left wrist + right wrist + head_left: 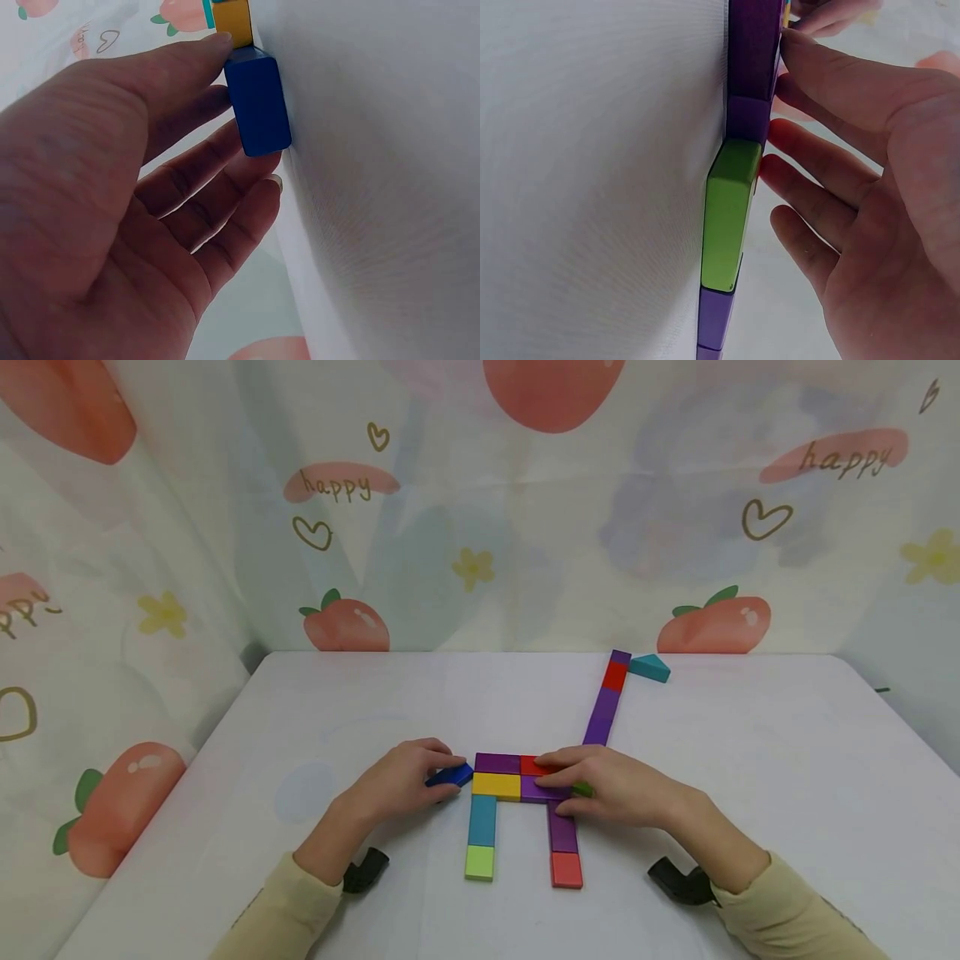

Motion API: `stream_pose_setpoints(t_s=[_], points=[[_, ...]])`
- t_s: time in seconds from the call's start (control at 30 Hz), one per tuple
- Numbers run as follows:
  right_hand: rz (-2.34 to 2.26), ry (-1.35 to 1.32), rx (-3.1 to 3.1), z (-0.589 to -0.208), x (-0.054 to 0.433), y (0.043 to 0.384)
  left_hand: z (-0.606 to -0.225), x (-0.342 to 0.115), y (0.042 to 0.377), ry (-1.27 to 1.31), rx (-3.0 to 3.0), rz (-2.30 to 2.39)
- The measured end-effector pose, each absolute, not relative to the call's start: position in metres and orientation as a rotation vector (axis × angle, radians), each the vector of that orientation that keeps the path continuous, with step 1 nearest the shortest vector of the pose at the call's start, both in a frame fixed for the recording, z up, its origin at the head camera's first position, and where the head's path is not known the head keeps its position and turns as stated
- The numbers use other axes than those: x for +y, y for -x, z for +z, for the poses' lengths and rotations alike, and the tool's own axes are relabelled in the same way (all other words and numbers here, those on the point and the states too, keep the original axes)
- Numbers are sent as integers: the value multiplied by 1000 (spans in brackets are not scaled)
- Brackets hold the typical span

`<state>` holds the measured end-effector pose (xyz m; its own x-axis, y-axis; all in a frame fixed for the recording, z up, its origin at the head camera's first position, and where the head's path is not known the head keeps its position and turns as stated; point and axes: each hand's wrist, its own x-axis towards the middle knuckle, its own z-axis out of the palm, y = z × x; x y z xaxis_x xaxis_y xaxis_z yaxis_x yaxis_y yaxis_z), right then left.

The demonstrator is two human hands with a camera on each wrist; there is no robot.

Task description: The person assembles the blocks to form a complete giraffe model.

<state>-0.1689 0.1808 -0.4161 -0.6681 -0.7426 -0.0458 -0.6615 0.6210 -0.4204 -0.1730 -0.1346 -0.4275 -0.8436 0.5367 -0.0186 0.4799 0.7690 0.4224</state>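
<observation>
At the left end of a flat figure of coloured blocks, my left hand (405, 777) pinches a blue block (450, 775) between thumb and fingers. In the left wrist view the blue block (259, 105) stands against a yellow block (234, 22). My right hand (622, 785) lies over the figure's right part, its extended fingertips touching a red block (528, 766) and purple blocks (543, 789). Partly under this hand is a green block (582, 789), whose side shows plainly in the right wrist view.
Two legs of blocks run toward me, ending in a lime block (480, 863) and a red block (566, 870). A strip of purple and red blocks (603, 714) stretches to the table's far edge. Beside its tip lies a teal triangle block (650, 668). A patterned cloth hangs behind.
</observation>
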Motion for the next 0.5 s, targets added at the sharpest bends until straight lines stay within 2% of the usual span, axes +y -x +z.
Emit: stream_pose_setpoints(t_s=[0.5], points=[[-543, 1142, 2632, -416, 182, 167, -425, -132, 165, -727, 2919, 580]])
